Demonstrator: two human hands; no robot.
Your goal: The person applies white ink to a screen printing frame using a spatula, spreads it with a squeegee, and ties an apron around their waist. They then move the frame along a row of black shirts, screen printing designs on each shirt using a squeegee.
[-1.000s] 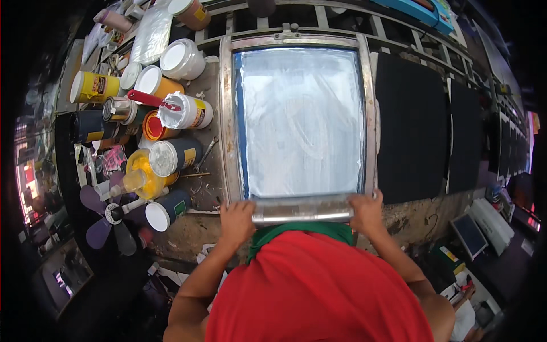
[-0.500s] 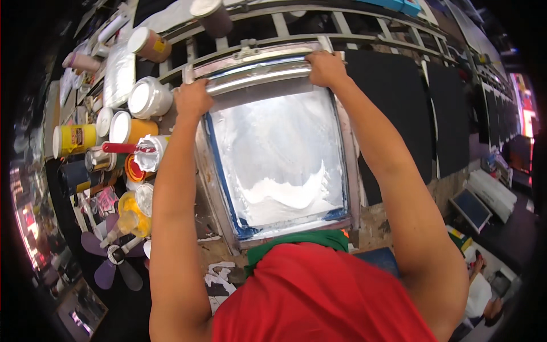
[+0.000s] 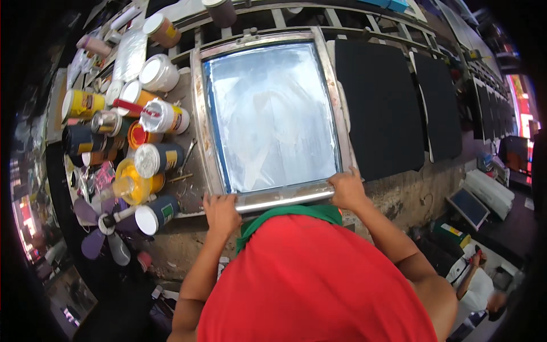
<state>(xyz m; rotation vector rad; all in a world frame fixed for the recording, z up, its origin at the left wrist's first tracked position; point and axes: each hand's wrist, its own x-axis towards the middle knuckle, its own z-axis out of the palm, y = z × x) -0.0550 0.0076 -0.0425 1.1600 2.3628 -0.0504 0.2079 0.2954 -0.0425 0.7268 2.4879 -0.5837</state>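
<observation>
At the near end of a screen-printing frame (image 3: 200, 108), both hands hold a long metal squeegee (image 3: 285, 201) laid crosswise. My left hand (image 3: 222, 213) is closed around its left end. My right hand (image 3: 348, 189) grips the right end, fingers curled over the bar. Beyond the squeegee, the frame's mesh (image 3: 273, 119) carries a thin, streaky coat of white ink, with blue along its left edge. The squeegee's blade and any ink gathered under it are hidden from me.
To the left crowd several paint tubs, among them a white one holding a red-handled tool (image 3: 165, 117). A wrench (image 3: 187, 157) lies beside them. Black panels (image 3: 379, 108) line the right side. A purple fan (image 3: 106, 225) stands lower left; another person (image 3: 476, 285) is lower right.
Both hands have drawn the squeegee from the far end of the frame to the near end, toward me. The thick white ink seen near the front no longer shows; the mesh looks thinly coated.
</observation>
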